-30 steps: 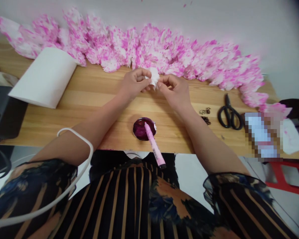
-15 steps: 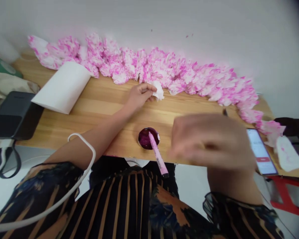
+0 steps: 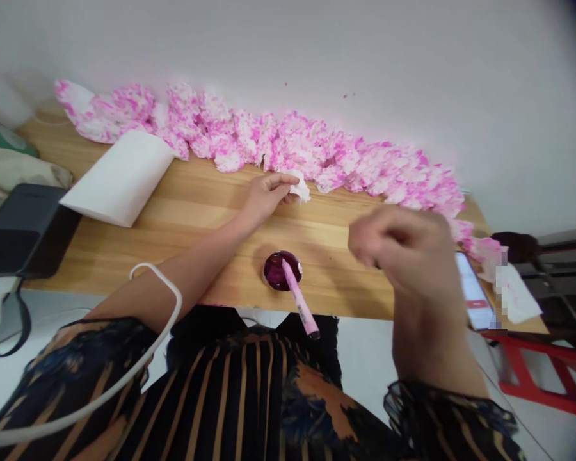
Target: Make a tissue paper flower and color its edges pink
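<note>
My left hand (image 3: 265,198) pinches a small crumpled white tissue (image 3: 300,187) between thumb and fingertips, just in front of a row of crumpled pink-and-white tissues (image 3: 312,147). My right hand (image 3: 400,240) is raised over the right of the table, its fingers curled into a fist and slightly smeared by motion. What it holds, if anything, is hidden. A small dark thing shows at its lower left edge. Between my forearms stands a small round pot of dark purple liquid (image 3: 274,275). A pink marker (image 3: 299,301) leans in it, tip in the liquid and dark end over the table's front edge.
On the left lie a white paper roll (image 3: 122,176) and a dark grey box (image 3: 26,224) with a cable. A white cord (image 3: 160,336) crosses my left forearm. At right are a phone (image 3: 475,294), a stained white sheet (image 3: 518,294) and a red stool (image 3: 547,371).
My right hand has lifted slightly away and shows more clearly as a curled fist. The left hand still pinches the tissue. The view has shifted a little to the right.
</note>
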The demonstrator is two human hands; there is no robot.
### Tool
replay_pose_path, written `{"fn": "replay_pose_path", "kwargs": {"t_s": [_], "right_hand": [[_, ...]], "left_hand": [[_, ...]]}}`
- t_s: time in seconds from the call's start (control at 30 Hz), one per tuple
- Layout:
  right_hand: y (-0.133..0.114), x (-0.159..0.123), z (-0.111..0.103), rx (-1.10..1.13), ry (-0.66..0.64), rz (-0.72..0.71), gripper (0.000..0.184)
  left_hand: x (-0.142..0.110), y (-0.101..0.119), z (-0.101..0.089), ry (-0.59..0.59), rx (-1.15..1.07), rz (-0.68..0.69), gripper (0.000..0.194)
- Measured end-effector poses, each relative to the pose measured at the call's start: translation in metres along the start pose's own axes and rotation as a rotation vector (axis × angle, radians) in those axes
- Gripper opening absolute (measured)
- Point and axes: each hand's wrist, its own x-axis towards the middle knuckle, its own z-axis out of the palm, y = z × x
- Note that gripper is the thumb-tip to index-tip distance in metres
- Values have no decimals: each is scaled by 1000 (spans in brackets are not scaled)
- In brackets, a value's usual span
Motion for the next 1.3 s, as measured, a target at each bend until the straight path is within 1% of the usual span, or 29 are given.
{"fn": "replay_pose_path", "kwargs": {"t_s": [0.03, 0.07, 0.1, 0.17, 0.23, 0.3, 0.4, 0.47, 0.57, 0.7, 0.8, 0.9, 1.07, 1.3], "right_hand": [[11, 12, 1, -8, 91, 22, 33], [22, 24, 3, -49, 154, 63, 35], [33, 34, 4, -98, 185, 96, 34], [54, 50, 8, -183, 176, 121, 27], [68, 59, 14, -244, 100, 124, 16], [76, 64, 21, -292, 46, 124, 16], [82, 67, 31, -349, 42, 133, 17], [86, 67, 37, -347, 49, 122, 14], [95, 66, 43, -277, 68, 102, 11], [105, 61, 48, -187, 98, 124, 13], [107, 57, 52, -170, 96, 131, 15], [106, 55, 56, -154, 99, 129, 16], [107, 54, 58, -99, 95, 138, 14], [110, 55, 54, 2, 117, 185, 18]], "left_hand": [[0, 0, 0, 1, -3, 4, 19], [0, 1, 1, -1, -6, 8, 20], [-1, 2, 1, -4, -9, 11, 20], [-1, 3, 1, -12, -17, 14, 19], [-2, 5, 0, -15, -24, 17, 18], [-2, 5, 0, -13, -28, 16, 16], [-2, 5, -1, -24, -35, 17, 15], [-1, 4, -1, -39, -41, 18, 15], [0, 4, -1, -53, -15, 3, 17], [-1, 5, 0, -62, 46, -13, 15], [-2, 4, 1, -82, 91, 0, 13], [0, -1, 2, -86, 121, 8, 16], [3, -6, 0, -86, 139, -5, 17], [2, -1, 0, -65, 118, -5, 17]]}}
